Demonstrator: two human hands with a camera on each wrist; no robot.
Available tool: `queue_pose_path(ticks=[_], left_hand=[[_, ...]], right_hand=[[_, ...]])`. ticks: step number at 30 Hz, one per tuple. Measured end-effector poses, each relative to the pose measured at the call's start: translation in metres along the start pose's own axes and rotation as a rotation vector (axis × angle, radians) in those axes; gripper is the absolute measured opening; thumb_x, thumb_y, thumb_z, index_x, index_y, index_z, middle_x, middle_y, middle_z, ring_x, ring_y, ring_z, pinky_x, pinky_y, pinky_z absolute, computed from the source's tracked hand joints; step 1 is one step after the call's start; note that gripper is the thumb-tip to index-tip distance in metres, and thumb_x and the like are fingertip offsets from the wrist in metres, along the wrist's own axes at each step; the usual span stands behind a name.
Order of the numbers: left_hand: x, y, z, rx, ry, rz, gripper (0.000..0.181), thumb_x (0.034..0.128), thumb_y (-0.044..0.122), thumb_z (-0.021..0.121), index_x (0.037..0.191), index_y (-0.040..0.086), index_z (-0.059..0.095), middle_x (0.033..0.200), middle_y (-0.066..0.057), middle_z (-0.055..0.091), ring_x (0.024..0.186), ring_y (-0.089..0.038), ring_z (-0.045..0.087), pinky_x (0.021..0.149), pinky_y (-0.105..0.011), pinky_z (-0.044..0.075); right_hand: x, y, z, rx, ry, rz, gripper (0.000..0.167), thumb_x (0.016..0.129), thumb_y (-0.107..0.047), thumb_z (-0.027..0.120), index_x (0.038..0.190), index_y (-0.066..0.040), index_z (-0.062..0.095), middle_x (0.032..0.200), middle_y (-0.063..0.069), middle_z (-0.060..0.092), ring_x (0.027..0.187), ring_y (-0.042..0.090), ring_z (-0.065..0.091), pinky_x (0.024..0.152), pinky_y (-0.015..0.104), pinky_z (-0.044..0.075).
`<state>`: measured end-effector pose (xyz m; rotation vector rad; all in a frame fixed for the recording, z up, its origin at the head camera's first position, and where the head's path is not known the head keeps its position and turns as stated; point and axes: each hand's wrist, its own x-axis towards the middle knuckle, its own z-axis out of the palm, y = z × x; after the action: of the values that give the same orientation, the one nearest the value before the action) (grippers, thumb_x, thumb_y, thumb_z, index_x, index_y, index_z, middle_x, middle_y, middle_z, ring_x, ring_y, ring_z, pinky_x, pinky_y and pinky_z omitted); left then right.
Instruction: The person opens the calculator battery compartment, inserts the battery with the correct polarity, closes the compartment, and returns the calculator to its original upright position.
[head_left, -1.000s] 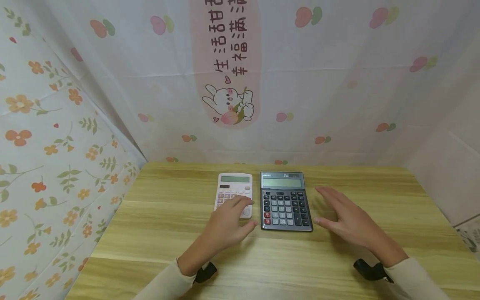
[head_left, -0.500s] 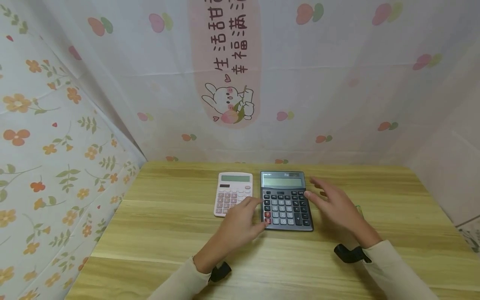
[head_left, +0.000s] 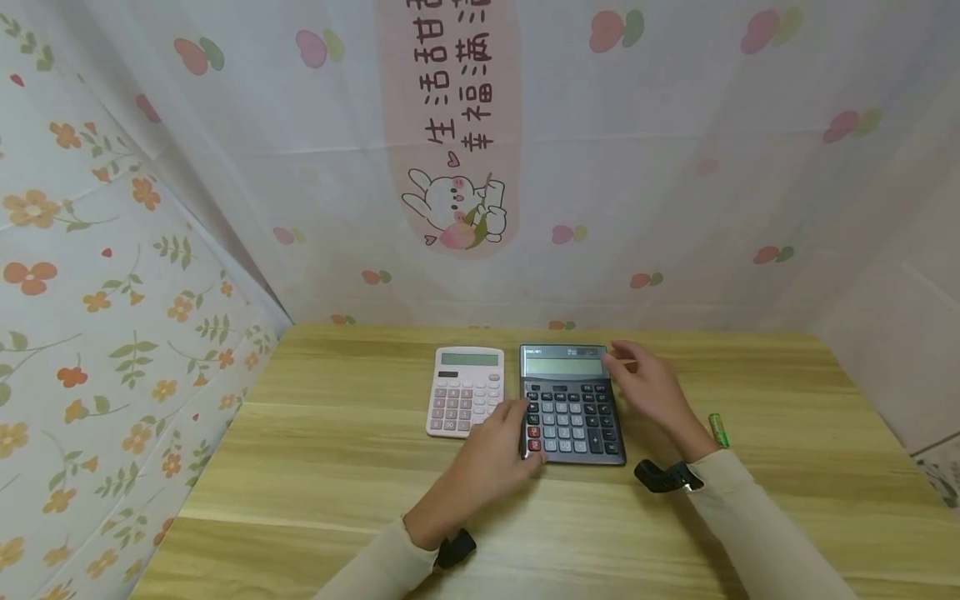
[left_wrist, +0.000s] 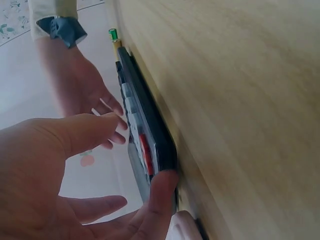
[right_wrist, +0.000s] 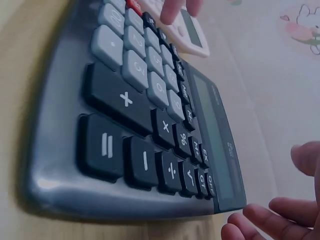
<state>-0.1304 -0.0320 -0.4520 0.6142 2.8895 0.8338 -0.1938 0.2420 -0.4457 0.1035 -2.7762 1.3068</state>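
A dark grey desk calculator [head_left: 577, 412] lies flat on the wooden table. My left hand [head_left: 487, 454] is at its left side, a fingertip touching the edge by the red keys; the thumb reaches over the near corner without closing on it, as the left wrist view shows. At the calculator's upper right corner is my right hand [head_left: 654, 396], thumb beside the display. In the right wrist view its fingers [right_wrist: 280, 222] are loosely bent near that corner; whether they touch it I cannot tell. Partly behind my left hand lies a pale pink calculator [head_left: 452, 387].
A green battery [head_left: 717, 429] lies on the table [head_left: 315, 467] to the right of my right wrist. Behind the table's far edge hangs a white printed curtain [head_left: 660, 183], and a floral cloth [head_left: 97, 358] hangs at the left.
My left hand has moved right, from over the pink calculator to the dark one's left edge. My right hand has moved left and up to its upper right corner, uncovering the battery.
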Motion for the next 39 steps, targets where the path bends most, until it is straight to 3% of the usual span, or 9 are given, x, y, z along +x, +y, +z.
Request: queue_pose_path(ticks=[16, 22, 30, 39], left_hand=[[0.002, -0.001, 0.006, -0.037, 0.007, 0.014, 0.086, 0.0871, 0.015, 0.095, 0.158, -0.002, 0.051, 0.153, -0.026, 0.058, 0.114, -0.038, 0.072, 0.097, -0.052, 0.061], [0.002, -0.002, 0.008, -0.014, -0.002, 0.011, 0.087, 0.0864, 0.011, 0.095, 0.159, -0.003, 0.049, 0.153, -0.027, 0.058, 0.121, -0.044, 0.070, 0.101, -0.055, 0.059], [0.004, -0.002, 0.011, -0.026, -0.020, -0.001, 0.088, 0.0872, 0.009, 0.094, 0.160, -0.005, 0.047, 0.150, -0.029, 0.060, 0.126, -0.042, 0.070, 0.104, -0.050, 0.058], [0.005, -0.002, 0.012, -0.020, -0.019, 0.008, 0.086, 0.0881, 0.010, 0.093, 0.160, -0.006, 0.048, 0.147, -0.029, 0.062, 0.121, -0.039, 0.072, 0.100, -0.048, 0.060]], right_hand=[[0.025, 0.002, 0.009, -0.002, -0.035, 0.141, 0.057, 0.118, -0.028, 0.050, 0.160, 0.009, 0.046, 0.158, 0.035, 0.050, 0.137, 0.052, 0.057, 0.108, 0.062, 0.052], [0.030, 0.006, 0.013, -0.032, -0.065, 0.109, 0.052, 0.117, -0.021, 0.047, 0.157, 0.011, 0.048, 0.151, 0.040, 0.055, 0.140, 0.056, 0.054, 0.115, 0.066, 0.043], [0.032, 0.007, 0.014, -0.047, -0.086, 0.089, 0.048, 0.117, -0.017, 0.046, 0.156, 0.010, 0.049, 0.140, 0.040, 0.062, 0.128, 0.054, 0.062, 0.109, 0.067, 0.048], [0.031, 0.006, 0.012, -0.068, -0.091, 0.092, 0.045, 0.115, -0.011, 0.047, 0.155, 0.009, 0.051, 0.135, 0.039, 0.064, 0.118, 0.050, 0.065, 0.102, 0.064, 0.051]])
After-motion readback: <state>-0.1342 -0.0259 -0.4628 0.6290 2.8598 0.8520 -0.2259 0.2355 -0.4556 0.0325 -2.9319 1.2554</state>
